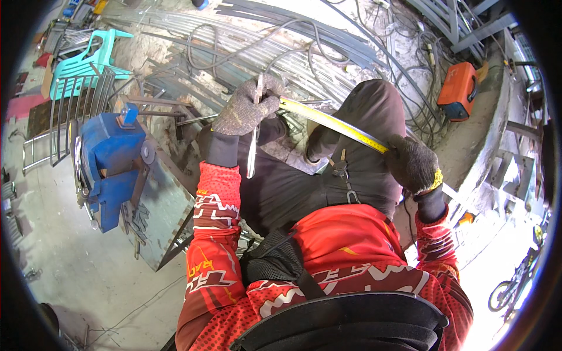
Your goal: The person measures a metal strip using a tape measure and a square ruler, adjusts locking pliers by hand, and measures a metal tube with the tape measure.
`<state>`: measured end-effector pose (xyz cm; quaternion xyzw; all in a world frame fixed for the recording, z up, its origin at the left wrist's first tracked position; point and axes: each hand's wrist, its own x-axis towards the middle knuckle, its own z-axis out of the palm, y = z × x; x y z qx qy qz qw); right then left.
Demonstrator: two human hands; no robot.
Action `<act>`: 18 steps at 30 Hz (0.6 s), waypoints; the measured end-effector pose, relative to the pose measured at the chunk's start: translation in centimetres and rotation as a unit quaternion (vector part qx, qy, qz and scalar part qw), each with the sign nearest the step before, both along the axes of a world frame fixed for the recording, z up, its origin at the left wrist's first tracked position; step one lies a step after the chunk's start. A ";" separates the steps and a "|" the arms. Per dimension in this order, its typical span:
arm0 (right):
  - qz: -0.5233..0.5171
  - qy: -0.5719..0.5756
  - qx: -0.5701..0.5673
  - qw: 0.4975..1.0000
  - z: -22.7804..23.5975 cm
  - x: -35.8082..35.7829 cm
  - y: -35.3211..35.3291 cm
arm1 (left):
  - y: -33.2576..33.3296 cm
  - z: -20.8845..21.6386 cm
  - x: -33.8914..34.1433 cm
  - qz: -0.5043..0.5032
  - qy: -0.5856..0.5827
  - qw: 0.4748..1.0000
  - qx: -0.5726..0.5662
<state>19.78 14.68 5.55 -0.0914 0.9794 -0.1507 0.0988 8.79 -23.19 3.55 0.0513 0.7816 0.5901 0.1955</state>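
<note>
A yellow tape measure blade (pixel 333 124) stretches across my lap from hand to hand, sloping down to the right. My left hand (pixel 247 108), in a grey knit glove, is closed at its left end and also holds a thin, pale strip (pixel 253 153) standing nearly upright across the palm. My right hand (pixel 413 164), in a dark glove with a yellow cuff edge, is closed round the tape's other end; the tape's case is hidden. A light, narrow bar runs along the blade's edge, and a pale length shows beyond my right hand.
A blue machine (pixel 111 155) stands on a metal plate at the left, near a turquoise plastic chair (pixel 85 64). Long metal bars (pixel 304 29) and loose cables lie on the floor ahead. An orange box (pixel 458 90) with a black handle sits at the right.
</note>
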 end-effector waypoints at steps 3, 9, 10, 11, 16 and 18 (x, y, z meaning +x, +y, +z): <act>0.018 -0.005 -0.003 1.000 -0.3 -0.2 0.1 | 0.0 0.5 -0.2 -0.037 0.015 0.999 -0.030; 0.087 0.000 0.047 0.995 -1.8 -0.5 1.4 | 0.0 0.0 -0.3 -0.021 0.015 0.999 -0.022; 0.126 0.026 0.025 0.991 -2.0 -0.7 1.9 | -0.3 -0.1 -0.2 -0.024 0.015 0.999 -0.022; 0.122 0.026 0.028 0.992 -2.1 -0.9 2.1 | -0.1 0.1 -0.3 -0.025 0.015 0.999 -0.021; 0.116 -0.017 0.014 0.993 -1.8 -0.5 2.1 | 0.6 0.3 0.4 -0.014 0.009 1.000 -0.024; 0.124 0.000 0.025 0.992 -1.9 -0.4 2.0 | 0.3 0.4 0.4 -0.021 0.028 0.999 -0.026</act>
